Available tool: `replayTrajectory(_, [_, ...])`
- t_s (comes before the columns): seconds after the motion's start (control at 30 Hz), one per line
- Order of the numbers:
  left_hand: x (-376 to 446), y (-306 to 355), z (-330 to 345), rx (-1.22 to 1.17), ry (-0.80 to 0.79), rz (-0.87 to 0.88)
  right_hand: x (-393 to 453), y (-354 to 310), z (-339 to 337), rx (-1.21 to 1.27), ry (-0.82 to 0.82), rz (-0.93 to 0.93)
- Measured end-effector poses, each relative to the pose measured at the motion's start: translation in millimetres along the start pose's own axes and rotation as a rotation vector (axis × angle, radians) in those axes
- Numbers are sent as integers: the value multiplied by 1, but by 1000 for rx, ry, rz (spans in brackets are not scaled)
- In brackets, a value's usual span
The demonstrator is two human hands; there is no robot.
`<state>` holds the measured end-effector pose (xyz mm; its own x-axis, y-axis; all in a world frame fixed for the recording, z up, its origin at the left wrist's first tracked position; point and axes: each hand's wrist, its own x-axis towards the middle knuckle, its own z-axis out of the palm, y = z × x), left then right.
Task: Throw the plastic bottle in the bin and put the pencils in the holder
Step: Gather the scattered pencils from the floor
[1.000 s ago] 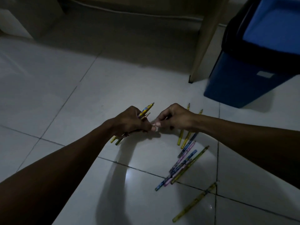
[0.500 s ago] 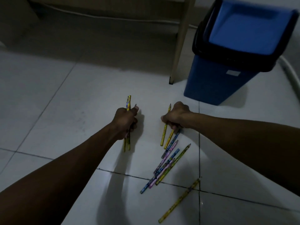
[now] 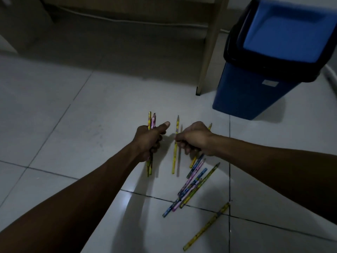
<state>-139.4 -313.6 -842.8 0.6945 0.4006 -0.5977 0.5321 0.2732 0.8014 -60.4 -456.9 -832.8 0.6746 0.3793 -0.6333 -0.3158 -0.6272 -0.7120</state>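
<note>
My left hand [image 3: 149, 139] grips a small bundle of pencils [image 3: 151, 121], yellow and pink, held upright with the thumb stretched out. To its right, my right hand [image 3: 195, 138] pinches a single yellow pencil [image 3: 175, 157] lifted off the floor. Several loose pencils [image 3: 193, 187] in blue, pink and yellow lie fanned on the white tiles below my right hand. One more yellow pencil [image 3: 207, 229] lies apart, nearer to me. The blue bin [image 3: 255, 92] with a black rim and blue swing lid stands at the upper right. No bottle or pencil holder is in view.
A wooden furniture leg [image 3: 207, 57] stands on the floor just left of the bin. A white cable [image 3: 127, 21] runs along the dark wall base behind. The white tiled floor [image 3: 63, 125] stretches to the left. The light is dim.
My hands have separated after meeting a second ago. The left now holds its bundle upright. The right hand reached to the loose pencils and has lifted one yellow pencil.
</note>
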Motion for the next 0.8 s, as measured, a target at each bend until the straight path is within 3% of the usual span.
replayTrajectory(0.17, [-6,-7,17,127,-301,-19,-26,18,7,89,-91,-11])
replayTrajectory(0.3, [-7,-11,25,113,-163,-52,-25,29,-12,71,-79,95])
replayTrajectory(0.5, [-8,-3,15,144,-124,-17,4,34,-54,-177,314,129])
replayTrajectory(0.63, [-7,1,10,125,-53,30,30,27,-67,-275,470,115])
replayTrajectory(0.8, [-8,4,0,-2,-76,-9,48,20,-63,-266,357,196])
